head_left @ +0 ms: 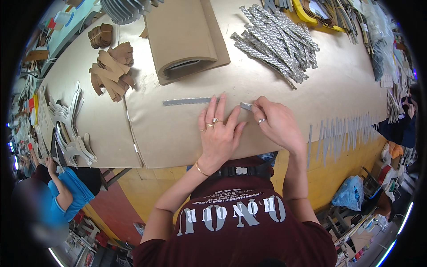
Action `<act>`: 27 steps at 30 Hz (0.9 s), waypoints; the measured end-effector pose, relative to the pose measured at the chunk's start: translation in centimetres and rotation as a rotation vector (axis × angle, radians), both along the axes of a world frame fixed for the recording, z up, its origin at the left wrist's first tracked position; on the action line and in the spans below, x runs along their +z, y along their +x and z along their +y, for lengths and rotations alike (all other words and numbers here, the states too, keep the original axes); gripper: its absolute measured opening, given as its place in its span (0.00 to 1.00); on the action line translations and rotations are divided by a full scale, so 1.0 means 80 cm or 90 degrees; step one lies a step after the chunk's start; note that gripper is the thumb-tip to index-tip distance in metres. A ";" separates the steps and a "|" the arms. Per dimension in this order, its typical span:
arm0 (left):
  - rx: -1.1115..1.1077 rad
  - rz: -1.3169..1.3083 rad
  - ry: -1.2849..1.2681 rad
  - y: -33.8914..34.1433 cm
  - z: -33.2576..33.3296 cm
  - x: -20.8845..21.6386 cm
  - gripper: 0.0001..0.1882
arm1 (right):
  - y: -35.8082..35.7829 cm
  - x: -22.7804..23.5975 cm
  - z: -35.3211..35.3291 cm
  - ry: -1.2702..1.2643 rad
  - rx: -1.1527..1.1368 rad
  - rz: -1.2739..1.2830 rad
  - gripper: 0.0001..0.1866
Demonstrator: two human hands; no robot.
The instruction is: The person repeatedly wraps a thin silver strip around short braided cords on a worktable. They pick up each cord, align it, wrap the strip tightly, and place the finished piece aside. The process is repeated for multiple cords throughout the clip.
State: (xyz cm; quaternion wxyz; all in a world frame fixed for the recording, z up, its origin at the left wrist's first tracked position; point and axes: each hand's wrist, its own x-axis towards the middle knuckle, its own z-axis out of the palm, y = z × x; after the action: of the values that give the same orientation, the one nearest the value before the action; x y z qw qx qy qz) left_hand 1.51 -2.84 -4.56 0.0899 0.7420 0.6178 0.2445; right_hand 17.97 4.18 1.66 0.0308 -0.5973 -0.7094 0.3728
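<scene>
A narrow grey strip (184, 102) with a silvery braided edge lies across the gold-coloured table in front of me. My left hand (220, 133) rests palm down over its middle, fingers stretched out and fingertips on the strip. Beyond those fingers, the strip's right end shows again, slightly raised. My right hand (278, 122) is closed there, pinching that end between thumb and forefinger. The part of the strip beneath my left fingers is hidden.
Silver braided strips (280, 42) are heaped at the far right. Thin grey strips (338, 133) overhang the right table edge. Brown strips (113, 73), a brown curved form (182, 35) and pale cut pieces (66, 111) lie farther left. A person in blue (75, 191) is at left.
</scene>
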 end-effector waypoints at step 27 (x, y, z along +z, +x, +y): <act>0.000 0.009 -0.028 0.000 -0.001 0.002 0.21 | 0.006 -0.002 0.005 -0.017 0.003 0.014 0.10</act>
State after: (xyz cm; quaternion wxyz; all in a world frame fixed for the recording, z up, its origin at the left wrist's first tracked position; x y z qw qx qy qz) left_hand 1.52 -2.94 -4.41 0.1017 0.7415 0.6237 0.2254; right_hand 18.42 4.58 1.53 0.0296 -0.5918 -0.7054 0.3890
